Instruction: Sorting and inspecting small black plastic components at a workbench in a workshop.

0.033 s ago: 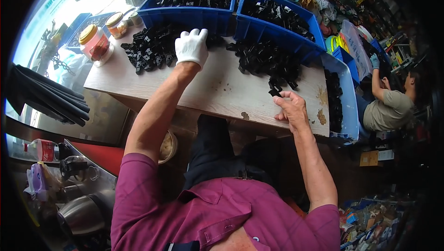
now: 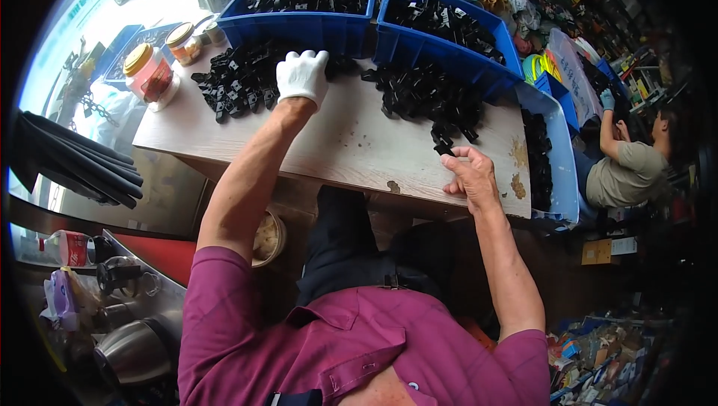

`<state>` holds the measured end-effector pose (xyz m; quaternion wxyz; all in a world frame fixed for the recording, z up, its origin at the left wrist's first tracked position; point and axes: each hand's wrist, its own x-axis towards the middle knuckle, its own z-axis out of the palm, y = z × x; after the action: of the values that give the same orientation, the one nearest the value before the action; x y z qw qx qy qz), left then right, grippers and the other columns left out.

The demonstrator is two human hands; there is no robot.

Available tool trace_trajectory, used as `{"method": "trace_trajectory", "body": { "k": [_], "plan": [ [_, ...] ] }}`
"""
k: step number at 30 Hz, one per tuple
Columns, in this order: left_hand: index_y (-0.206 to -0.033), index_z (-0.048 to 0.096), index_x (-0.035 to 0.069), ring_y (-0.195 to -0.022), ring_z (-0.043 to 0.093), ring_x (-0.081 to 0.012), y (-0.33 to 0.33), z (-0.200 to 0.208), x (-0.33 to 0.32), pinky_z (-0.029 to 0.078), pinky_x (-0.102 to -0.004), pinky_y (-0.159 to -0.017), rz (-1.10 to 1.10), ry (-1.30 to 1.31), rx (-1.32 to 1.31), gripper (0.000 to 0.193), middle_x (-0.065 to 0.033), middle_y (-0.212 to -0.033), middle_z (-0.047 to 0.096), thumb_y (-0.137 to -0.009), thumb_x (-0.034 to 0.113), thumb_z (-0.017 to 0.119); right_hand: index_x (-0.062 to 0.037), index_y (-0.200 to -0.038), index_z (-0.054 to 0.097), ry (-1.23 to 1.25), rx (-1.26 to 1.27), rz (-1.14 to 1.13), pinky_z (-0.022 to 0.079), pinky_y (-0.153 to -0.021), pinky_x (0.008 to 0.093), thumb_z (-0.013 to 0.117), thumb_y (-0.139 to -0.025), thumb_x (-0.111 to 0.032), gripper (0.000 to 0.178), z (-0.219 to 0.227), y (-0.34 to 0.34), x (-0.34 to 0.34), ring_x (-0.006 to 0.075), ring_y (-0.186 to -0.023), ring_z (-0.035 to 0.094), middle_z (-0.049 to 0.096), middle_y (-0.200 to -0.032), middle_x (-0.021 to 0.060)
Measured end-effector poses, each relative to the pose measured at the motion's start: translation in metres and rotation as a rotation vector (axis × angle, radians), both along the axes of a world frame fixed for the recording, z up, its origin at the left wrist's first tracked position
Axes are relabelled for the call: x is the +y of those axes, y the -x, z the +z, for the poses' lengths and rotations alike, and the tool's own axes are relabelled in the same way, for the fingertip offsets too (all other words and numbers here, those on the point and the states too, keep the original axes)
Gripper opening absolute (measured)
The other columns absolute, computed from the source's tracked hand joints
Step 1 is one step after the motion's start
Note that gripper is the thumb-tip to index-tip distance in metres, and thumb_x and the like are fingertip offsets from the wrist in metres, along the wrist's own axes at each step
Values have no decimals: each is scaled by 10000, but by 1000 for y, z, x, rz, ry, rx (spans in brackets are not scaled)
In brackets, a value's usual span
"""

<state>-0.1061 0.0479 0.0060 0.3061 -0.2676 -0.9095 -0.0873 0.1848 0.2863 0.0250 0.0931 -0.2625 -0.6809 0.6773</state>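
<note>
My left hand [image 2: 302, 78], in a white knit glove, is at the right edge of a heap of small black plastic parts [image 2: 233, 83]. Its fingers curl down and away, so whatever they grip is hidden. My bare right hand [image 2: 473, 178] is near the table's front edge on the right. Between its thumb and forefinger it pinches a small black plastic part [image 2: 444, 149]. Just beyond that hand, a second heap of similar black parts [image 2: 428, 99] spreads over the pale wooden table [image 2: 329, 148].
Two blue bins [image 2: 295, 29] [image 2: 447, 58] full of black parts line the table's back. A light blue tub [image 2: 566, 170] stands at the right end. Jars [image 2: 149, 75] sit at the left. A co-worker [image 2: 632, 166] is at the far right.
The whole view has shifted very slightly. Both hands keep the same pose, and the right one still pinches the black part.
</note>
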Motion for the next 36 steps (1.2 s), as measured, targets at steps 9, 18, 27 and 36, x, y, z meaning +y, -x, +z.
{"method": "trace_trajectory", "body": {
  "k": [9,18,27,36],
  "plan": [
    [-1117,726,202,-868,695,-339,5,-11,-7,584,-453,-692,-160,110,-22,248,-99,-928,709,-898,134,632,-18,-1052,628,-31,70,-505,611,-520,349,817,-871,-227,335,6,-33,83,109,-403,520,467,-493,-21],
    [-1121,745,130,-943,710,-363,-13,-13,-15,583,-454,-804,-373,-269,-200,232,-145,-1051,732,-940,148,601,-45,-1062,681,-50,29,-493,591,-537,318,818,-859,-209,295,1,-29,87,118,-429,544,472,-516,-26],
    [-1104,717,149,-899,665,-347,-62,5,-16,572,-435,-766,-369,-271,-75,220,-100,-954,713,-893,159,656,-39,-980,696,-154,-132,-194,533,-497,274,860,-799,-200,293,7,8,41,69,-413,465,557,-592,-10],
    [-1009,665,146,-835,674,-379,-76,-7,19,583,-471,-628,-253,63,-164,98,-157,-866,679,-921,168,629,-39,-940,731,-295,-297,-77,509,-454,295,846,-801,-231,263,12,32,17,142,-552,555,675,-876,120]
  ]
}}
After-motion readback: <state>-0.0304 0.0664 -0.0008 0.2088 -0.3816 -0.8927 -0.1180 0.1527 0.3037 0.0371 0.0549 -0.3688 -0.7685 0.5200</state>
